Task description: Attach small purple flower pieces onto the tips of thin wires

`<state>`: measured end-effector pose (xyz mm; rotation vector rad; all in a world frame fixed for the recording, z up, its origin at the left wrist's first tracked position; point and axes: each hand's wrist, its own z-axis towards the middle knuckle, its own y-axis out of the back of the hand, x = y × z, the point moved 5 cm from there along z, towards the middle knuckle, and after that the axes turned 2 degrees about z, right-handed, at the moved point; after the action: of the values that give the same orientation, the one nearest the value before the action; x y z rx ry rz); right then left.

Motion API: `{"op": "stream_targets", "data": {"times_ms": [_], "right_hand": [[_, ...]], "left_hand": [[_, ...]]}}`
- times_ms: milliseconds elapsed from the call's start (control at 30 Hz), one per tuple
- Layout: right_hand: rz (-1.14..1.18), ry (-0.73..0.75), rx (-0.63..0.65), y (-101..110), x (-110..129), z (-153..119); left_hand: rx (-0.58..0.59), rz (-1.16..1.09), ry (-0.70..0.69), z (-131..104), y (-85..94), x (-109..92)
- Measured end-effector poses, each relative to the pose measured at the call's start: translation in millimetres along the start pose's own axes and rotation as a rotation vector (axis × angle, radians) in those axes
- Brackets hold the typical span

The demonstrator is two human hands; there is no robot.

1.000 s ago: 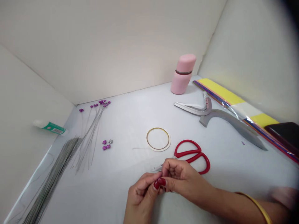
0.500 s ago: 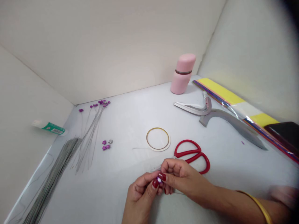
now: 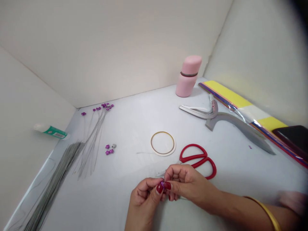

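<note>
Near the front edge, my left hand [image 3: 146,195] and my right hand [image 3: 184,183] meet, thumbs and fingertips pinched together on a small purple star [image 3: 162,184]. Only a sliver of the star shows between the red thumbnails. A thin wire [image 3: 183,198] sticks out below my right hand. Just behind that hand lie red-handled scissors [image 3: 210,171], blades partly covered. Beyond them rests a ring-shaped roll of narrow tape [image 3: 173,149]. Several loose purple stars [image 3: 107,152] and a silver one [image 3: 114,146] sit to the left.
Wires tipped with purple stars [image 3: 103,107] and a bundle of bare wires [image 3: 55,179] lie left, beside a green-and-white glue tube [image 3: 56,132]. A pink bottle [image 3: 187,77], grey paper strips [image 3: 235,123], packed coloured paper [image 3: 226,91] and a dark phone-like object [image 3: 293,138] are right.
The fingertips have shifted slightly on the purple star, and its white glint is now covered. Both hands stay in nearly the same place; the table things have not moved.
</note>
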<state>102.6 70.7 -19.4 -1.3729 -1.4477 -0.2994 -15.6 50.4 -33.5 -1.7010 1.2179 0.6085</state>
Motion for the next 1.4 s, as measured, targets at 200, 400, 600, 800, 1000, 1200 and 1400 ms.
{"op": "stream_targets", "data": {"times_ms": [200, 400, 600, 800, 1000, 1200, 1400], "right_hand": [[-0.008, 0.018, 0.008, 0.7, 1.0, 1.2], [0.005, 0.021, 0.005, 0.9, 0.6, 2.5], [0.011, 0.015, -0.007, 2.0, -0.7, 2.9], [0.011, 0.016, -0.017, 2.7, 0.0, 3.0], [0.035, 0.019, -0.035, 1.1, 2.2, 2.4], [-0.006, 0.051, -0.038, 1.6, 3.0, 3.2], [0.008, 0.068, -0.050, 1.2, 4.4, 3.0]], "left_hand": [[-0.018, 0.005, 0.018, -0.4, 0.3, -1.5], [-0.044, 0.026, 0.024, 0.6, 2.3, 0.6], [-0.041, 0.031, 0.019, -0.1, 2.5, 0.2], [-0.043, 0.001, 0.017, 1.2, 1.7, -0.4], [-0.076, 0.047, 0.006, -0.4, 1.4, -2.0], [-0.039, 0.045, 0.008, -0.6, 2.4, -2.0], [-0.046, 0.065, 0.009, -1.1, 4.5, -0.4]]}}
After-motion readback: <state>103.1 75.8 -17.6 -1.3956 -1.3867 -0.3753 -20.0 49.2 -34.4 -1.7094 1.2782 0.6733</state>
